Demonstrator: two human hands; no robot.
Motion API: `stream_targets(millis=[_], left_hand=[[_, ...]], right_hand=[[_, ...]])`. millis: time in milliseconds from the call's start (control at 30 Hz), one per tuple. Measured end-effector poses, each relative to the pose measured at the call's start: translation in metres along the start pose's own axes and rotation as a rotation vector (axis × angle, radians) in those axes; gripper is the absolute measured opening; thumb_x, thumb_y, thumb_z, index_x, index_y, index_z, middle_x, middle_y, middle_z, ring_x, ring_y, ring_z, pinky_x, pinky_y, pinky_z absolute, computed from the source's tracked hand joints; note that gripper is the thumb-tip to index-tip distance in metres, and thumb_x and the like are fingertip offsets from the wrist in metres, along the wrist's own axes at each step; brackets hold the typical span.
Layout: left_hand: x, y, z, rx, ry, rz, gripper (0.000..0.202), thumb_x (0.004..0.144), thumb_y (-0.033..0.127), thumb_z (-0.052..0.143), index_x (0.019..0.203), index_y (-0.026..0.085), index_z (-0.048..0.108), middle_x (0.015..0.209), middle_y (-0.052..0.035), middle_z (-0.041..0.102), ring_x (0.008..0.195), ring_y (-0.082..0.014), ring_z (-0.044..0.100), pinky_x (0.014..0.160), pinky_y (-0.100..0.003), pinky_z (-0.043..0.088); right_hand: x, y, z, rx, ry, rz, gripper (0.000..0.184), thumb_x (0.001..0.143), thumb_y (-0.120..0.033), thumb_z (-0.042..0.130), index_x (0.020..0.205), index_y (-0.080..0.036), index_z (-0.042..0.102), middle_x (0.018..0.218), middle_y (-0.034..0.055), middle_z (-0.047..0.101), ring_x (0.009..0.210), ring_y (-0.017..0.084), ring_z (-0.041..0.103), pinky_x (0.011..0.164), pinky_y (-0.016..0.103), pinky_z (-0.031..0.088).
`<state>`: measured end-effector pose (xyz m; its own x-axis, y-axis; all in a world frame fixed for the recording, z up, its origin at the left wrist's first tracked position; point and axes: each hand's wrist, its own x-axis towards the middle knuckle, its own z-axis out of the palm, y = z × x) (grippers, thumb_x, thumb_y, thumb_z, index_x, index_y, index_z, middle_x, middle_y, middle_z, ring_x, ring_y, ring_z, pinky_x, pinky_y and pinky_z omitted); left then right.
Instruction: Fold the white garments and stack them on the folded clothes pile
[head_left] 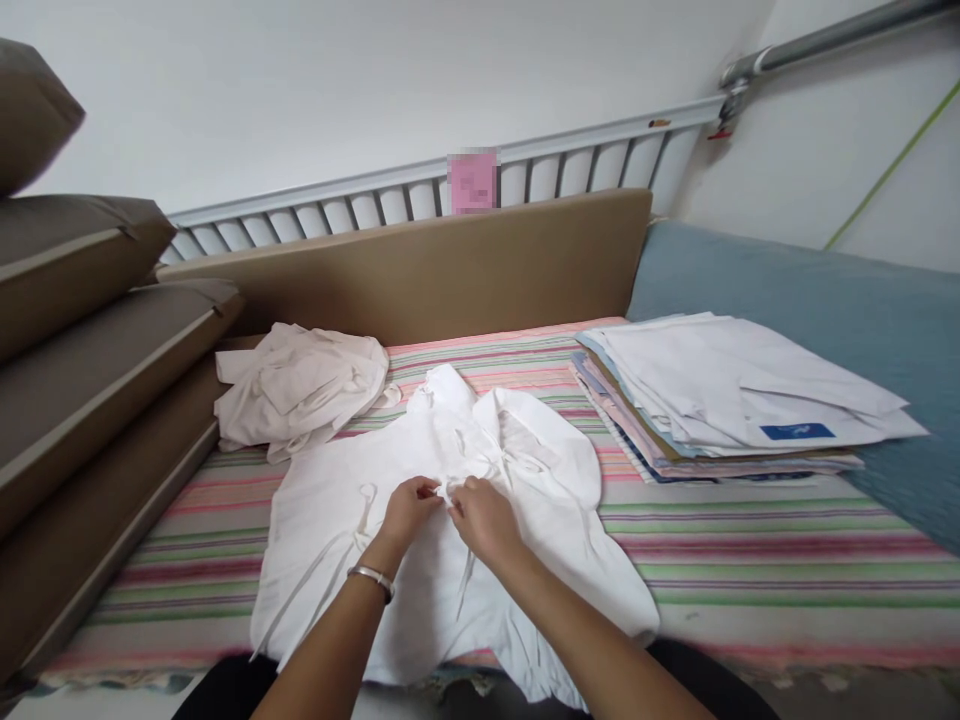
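Note:
A white garment [345, 510] with thin cloth ties lies spread in front of me, its lower edge hanging near the front edge of the surface. At its middle my left hand [409, 514] and my right hand [486, 520] meet, almost touching. Both are closed, fingertips pinching a white cloth tie [444, 492] between them; its exact shape is mostly hidden by the fingers. Another loose tie [366, 505] loops on the cloth left of my left hand. Beyond my right hand, a knotted tie [517, 460] rests on the garment. A metal bangle [372, 578] circles my left wrist.
Striped bedding [720, 560] lies under everything. A crumpled off-white cloth [300, 385] sits at the back left, a stack of folded clothes [735, 390] at the right. Large brown cushions [90, 400] are piled left. A brown board [435, 270] and a radiator [300, 215] stand behind.

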<state>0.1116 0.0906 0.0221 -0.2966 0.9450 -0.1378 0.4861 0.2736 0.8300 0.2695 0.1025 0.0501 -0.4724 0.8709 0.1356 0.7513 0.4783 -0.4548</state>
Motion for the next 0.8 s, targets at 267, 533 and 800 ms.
stream_targets(millis=[267,533,800], left_hand=[[0.002,-0.004,0.0,0.019,-0.01,-0.033,0.014,0.063,0.016,0.056,0.073,0.017,0.066,0.059,0.001,0.059,0.056,-0.0116,0.049,0.055,-0.023,0.033],[0.0,-0.005,-0.001,-0.003,0.011,-0.064,0.008,0.064,0.025,0.06,0.065,0.018,0.063,0.054,0.0016,0.056,0.056,-0.0123,0.048,0.053,-0.023,0.029],[0.002,-0.005,-0.003,-0.095,-0.047,-0.062,0.017,0.068,0.031,0.054,0.059,0.018,0.058,0.048,0.0029,0.05,0.049,-0.0108,0.044,0.051,-0.023,0.03]], right_hand=[[0.033,-0.003,-0.052,0.85,-0.386,0.222,0.021,0.08,-0.032,0.049,0.083,-0.015,0.061,0.071,0.0053,0.065,0.064,0.014,0.06,0.062,0.025,0.045],[0.075,-0.03,-0.089,0.961,0.08,0.039,0.036,0.079,-0.037,0.054,0.11,-0.021,0.059,0.115,0.0067,0.06,0.102,0.018,0.058,0.082,0.029,0.046],[0.017,0.002,-0.011,0.778,-0.177,0.537,0.017,0.076,-0.024,0.053,0.086,-0.014,0.061,0.073,0.0021,0.063,0.049,0.008,0.057,0.041,0.017,0.04]])
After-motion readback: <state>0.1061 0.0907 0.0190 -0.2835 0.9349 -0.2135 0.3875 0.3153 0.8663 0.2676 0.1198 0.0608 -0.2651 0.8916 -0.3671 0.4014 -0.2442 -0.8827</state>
